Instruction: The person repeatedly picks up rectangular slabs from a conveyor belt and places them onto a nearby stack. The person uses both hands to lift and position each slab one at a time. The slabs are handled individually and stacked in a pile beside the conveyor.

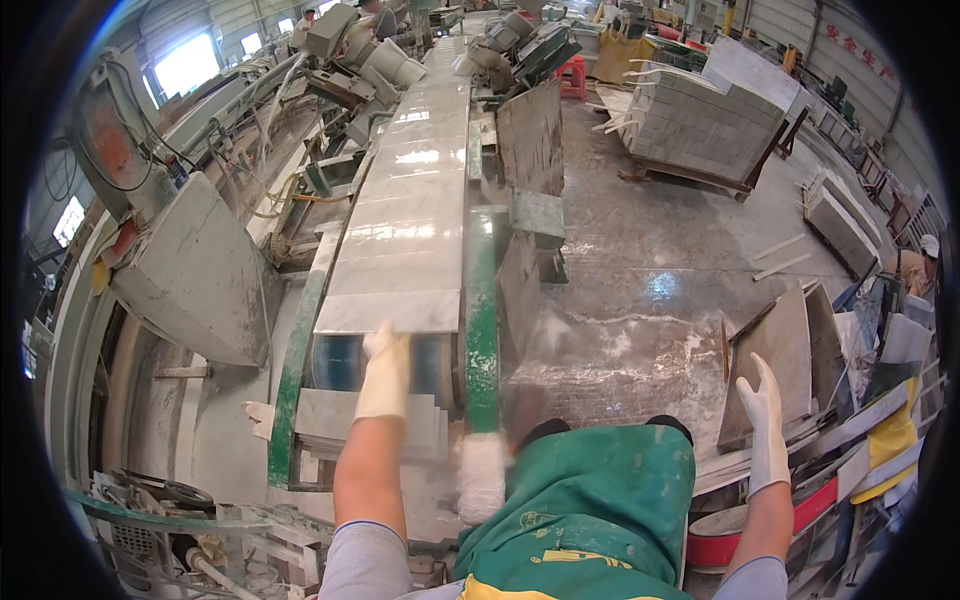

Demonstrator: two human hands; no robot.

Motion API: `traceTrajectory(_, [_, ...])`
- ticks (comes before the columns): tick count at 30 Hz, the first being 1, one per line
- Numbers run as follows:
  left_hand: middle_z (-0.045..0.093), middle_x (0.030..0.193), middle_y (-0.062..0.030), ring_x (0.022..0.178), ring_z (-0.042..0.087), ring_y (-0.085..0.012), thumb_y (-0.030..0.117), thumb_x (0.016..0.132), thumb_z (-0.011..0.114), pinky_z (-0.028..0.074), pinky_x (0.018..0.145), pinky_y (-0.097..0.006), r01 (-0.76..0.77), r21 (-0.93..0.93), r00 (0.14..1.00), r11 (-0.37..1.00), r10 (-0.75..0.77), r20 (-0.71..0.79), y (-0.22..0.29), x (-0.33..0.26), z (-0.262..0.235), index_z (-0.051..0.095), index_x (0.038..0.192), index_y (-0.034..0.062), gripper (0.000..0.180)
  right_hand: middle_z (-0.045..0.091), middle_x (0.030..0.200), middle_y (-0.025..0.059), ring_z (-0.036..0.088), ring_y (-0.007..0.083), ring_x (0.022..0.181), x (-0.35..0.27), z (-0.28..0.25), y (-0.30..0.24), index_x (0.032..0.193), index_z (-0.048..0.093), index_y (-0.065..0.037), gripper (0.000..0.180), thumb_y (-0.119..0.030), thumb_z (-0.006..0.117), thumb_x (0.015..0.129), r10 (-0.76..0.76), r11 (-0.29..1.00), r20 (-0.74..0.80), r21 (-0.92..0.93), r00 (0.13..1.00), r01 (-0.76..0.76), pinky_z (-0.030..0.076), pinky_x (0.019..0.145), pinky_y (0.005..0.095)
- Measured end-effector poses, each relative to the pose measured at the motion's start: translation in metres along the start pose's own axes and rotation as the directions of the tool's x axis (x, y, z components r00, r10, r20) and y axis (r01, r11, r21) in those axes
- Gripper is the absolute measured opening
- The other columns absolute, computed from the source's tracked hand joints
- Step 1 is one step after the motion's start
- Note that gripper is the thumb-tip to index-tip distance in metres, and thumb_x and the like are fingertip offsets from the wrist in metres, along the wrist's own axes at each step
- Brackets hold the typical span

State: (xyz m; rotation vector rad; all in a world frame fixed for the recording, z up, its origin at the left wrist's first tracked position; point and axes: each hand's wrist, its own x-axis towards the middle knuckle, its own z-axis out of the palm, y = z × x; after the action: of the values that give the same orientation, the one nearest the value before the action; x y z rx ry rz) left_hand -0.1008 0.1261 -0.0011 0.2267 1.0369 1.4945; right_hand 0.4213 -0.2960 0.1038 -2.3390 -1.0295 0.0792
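Flat at the near end of the conveyor [482, 330], a pale, smooth stone slab [425, 314] meets my gloved left hand [386, 370] along its straight front edge.

Conveyor [483, 350]: right edge green with pale scuffs; left edge green up close, whitish grey farther along. Slab [410, 311] at its near edge: white, faint grey marbling. Farther slabs [405, 225]: white to soft grey, bright glare patches. Belt [337, 363] at near edge: blue. Stacked slabs [426, 430] just below near edge: pale grey. Left hand [388, 355], right hand [765, 415]: both gloved cream-white. Apron [590, 480]: green, yellow print. Sleeves [365, 565]: light grey, blue trim. Block stack [695, 125]: pale grey, brick-like grid. Stool [572, 75]: red. Floor [640, 335]: grey-brown, whitish streaks.
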Motion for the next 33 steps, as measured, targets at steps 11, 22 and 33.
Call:
traceTrajectory(11, [0.054,0.134,-0.0253,0.116,0.062,-0.0414,0.002,0.102,0.04,0.057,0.097,-0.054,0.01,0.275,0.995,0.961,0.019,-0.102,0.006,-0.004,0.02,0.04,0.14,-0.0051,0.039,0.056,0.142,0.0197,0.05,0.0293,0.135,-0.002,0.017,0.012,0.141,0.053,-0.001,0.06,-0.017,0.067,0.085,0.048,0.997,0.034,0.058,0.998,-0.05,0.036,0.114,0.0374])
traceTrajectory(22, [0.065,0.106,-0.0354,0.091,0.07,-0.0423,0.023,0.098,0.049,0.059,0.067,-0.048,0.126,0.755,0.983,0.644,-0.186,-0.005,0.034,-0.013,0.004,0.057,0.116,-0.0141,0.042,0.055,0.144,0.0182,0.049,0.029,0.137,-0.012,0.018,0.011,0.144,0.051,-0.002,0.062,-0.02,0.065,0.086,0.116,0.992,0.114,0.041,0.987,-0.122,0.035,0.115,0.0369])
traceTrajectory(33, [0.067,0.087,-0.0204,0.067,0.07,-0.0285,0.031,0.097,0.058,0.058,0.058,-0.037,-0.01,0.86,0.997,0.51,-0.059,0.047,0.031,-0.026,-0.007,0.056,0.117,-0.0132,0.049,0.056,0.138,0.0219,0.051,0.0359,0.131,-0.038,0.001,0.135,0.137,0.055,-0.001,0.056,-0.019,0.068,0.085,0.067,0.957,-0.105,-0.274,0.992,-0.094,0.038,0.112,0.0426])
